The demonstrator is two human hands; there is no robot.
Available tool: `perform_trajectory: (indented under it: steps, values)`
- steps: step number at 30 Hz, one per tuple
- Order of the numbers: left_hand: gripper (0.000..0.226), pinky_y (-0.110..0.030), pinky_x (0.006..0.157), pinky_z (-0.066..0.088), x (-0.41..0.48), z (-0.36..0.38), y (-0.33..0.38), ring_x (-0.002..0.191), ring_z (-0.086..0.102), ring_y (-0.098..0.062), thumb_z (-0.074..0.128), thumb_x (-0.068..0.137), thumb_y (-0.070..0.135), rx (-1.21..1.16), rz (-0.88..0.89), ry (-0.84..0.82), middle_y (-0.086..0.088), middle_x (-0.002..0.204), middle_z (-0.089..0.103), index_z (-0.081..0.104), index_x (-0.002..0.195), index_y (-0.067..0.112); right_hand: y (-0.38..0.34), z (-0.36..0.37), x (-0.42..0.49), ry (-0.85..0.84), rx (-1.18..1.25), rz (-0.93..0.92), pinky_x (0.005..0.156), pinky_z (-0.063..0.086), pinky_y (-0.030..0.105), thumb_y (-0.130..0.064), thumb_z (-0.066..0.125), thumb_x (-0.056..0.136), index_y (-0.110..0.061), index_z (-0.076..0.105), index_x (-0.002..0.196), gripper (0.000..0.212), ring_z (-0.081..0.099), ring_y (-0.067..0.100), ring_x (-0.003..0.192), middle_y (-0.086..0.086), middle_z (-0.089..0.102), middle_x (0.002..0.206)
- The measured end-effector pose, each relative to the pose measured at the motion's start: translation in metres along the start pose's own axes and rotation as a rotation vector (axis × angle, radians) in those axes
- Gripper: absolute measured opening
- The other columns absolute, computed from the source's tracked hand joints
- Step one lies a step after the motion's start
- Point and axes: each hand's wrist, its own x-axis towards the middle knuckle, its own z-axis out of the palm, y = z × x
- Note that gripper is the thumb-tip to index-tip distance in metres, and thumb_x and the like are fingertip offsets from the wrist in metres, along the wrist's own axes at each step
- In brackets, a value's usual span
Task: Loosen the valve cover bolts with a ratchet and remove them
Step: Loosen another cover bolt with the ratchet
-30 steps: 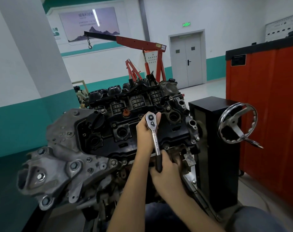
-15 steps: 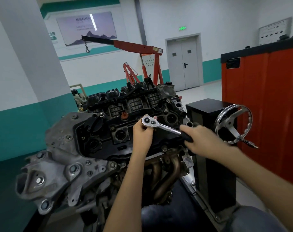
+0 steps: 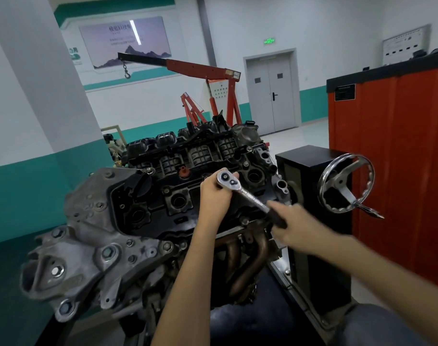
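Currently | left hand (image 3: pixel 214 193) is cupping head of chrome, black-handled ratchet (image 3: pixel 247 196), frame centre | right hand (image 3: pixel 295 224) is gripping its handle | ratchet is lying over black plastic valve cover (image 3: pixel 178 213)

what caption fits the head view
Left hand holds the ratchet on the valve cover; right hand grips its handle.

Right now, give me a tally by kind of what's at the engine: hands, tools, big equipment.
Hands: 2 (left hand, right hand)
Ratchet: 1
Engine: 1
Handwheel: 1
Red hoist: 1
Total: 6
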Motion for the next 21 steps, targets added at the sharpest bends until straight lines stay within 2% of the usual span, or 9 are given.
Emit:
perform_trajectory:
  steps: [3,5,7,9,12,14,17,19,21]
  values:
    - [0.054,-0.024,0.069,0.038,0.002,-0.001,0.002,0.074,0.050,-0.008,0.052,0.093,0.000,-0.005,0.011,0.028,0.008,0.069,0.060,0.060,0.054,0.037,0.007,-0.049,0.029,-0.017,-0.407,-0.081,0.055,0.039,0.026,-0.011,0.062,0.086,-0.030,0.046,0.091,0.025,0.055,0.017,0.059,-0.008,0.050,0.066]
    - [0.054,-0.026,0.069,0.038,-0.001,-0.001,0.002,0.080,0.050,-0.014,0.050,0.092,-0.002,-0.048,0.000,0.064,-0.004,0.079,0.063,0.064,0.059,0.038,0.005,-0.048,0.034,0.059,-0.479,-0.091,0.059,0.038,0.030,-0.014,0.062,0.085,-0.024,0.050,0.095,0.018,0.054,0.023,0.065,-0.007,0.047,0.067]
    - [0.050,-0.025,0.071,0.041,-0.004,0.001,-0.002,0.073,0.049,-0.006,0.055,0.094,0.004,-0.077,-0.007,0.093,0.010,0.070,0.060,0.059,0.056,0.036,0.006,-0.020,0.021,0.102,-0.321,-0.024,0.058,0.044,0.033,-0.012,0.062,0.085,-0.022,0.051,0.096,0.018,0.057,0.027,0.067,0.001,0.051,0.071]
    - [0.051,-0.023,0.067,0.038,-0.007,0.005,-0.003,0.060,0.038,-0.001,0.060,0.096,0.014,-0.073,0.005,0.105,0.017,0.054,0.044,0.048,0.051,0.035,-0.003,0.023,-0.003,0.135,-0.003,0.059,0.054,0.045,0.034,-0.008,0.061,0.084,-0.024,0.045,0.085,0.023,0.054,0.025,0.059,0.008,0.052,0.068]
    - [0.052,-0.023,0.058,0.029,-0.007,0.011,-0.003,0.057,0.027,-0.004,0.062,0.095,0.015,-0.097,0.018,0.169,0.014,0.053,0.032,0.034,0.055,0.031,-0.033,0.080,-0.019,0.254,0.336,0.151,0.041,0.037,0.014,-0.006,0.061,0.083,-0.022,0.045,0.082,0.023,0.048,0.007,0.046,0.005,0.051,0.064]
    - [0.050,-0.023,0.057,0.026,-0.005,0.011,-0.004,0.056,0.023,-0.004,0.062,0.095,0.012,-0.119,0.017,0.181,0.014,0.055,0.027,0.029,0.060,0.023,-0.051,0.104,-0.017,0.308,0.454,0.162,0.042,0.038,0.012,-0.001,0.059,0.082,-0.023,0.044,0.078,0.027,0.050,0.002,0.046,-0.002,0.047,0.061]
    - [0.049,-0.022,0.056,0.025,-0.005,0.008,-0.004,0.055,0.022,-0.003,0.062,0.095,0.012,-0.112,0.000,0.162,0.013,0.053,0.025,0.027,0.062,0.021,-0.055,0.106,-0.017,0.276,0.488,0.156,0.043,0.039,0.014,0.002,0.056,0.083,-0.022,0.045,0.083,0.026,0.049,0.003,0.047,-0.001,0.046,0.062]
    - [0.049,-0.020,0.054,0.026,-0.005,0.004,-0.005,0.054,0.024,-0.003,0.062,0.096,0.015,-0.072,0.004,0.129,0.014,0.052,0.028,0.030,0.060,0.024,-0.042,0.085,-0.018,0.182,0.353,0.123,0.043,0.036,0.014,-0.001,0.057,0.083,-0.021,0.047,0.090,0.023,0.044,0.007,0.047,0.006,0.049,0.065]
    - [0.050,-0.019,0.055,0.029,-0.003,0.002,-0.005,0.054,0.028,-0.003,0.061,0.096,0.017,-0.037,0.015,0.064,0.015,0.050,0.034,0.038,0.053,0.030,-0.020,0.046,-0.014,0.091,0.174,0.064,0.048,0.042,0.025,-0.001,0.058,0.082,-0.023,0.048,0.092,0.026,0.048,0.017,0.051,0.012,0.054,0.069]
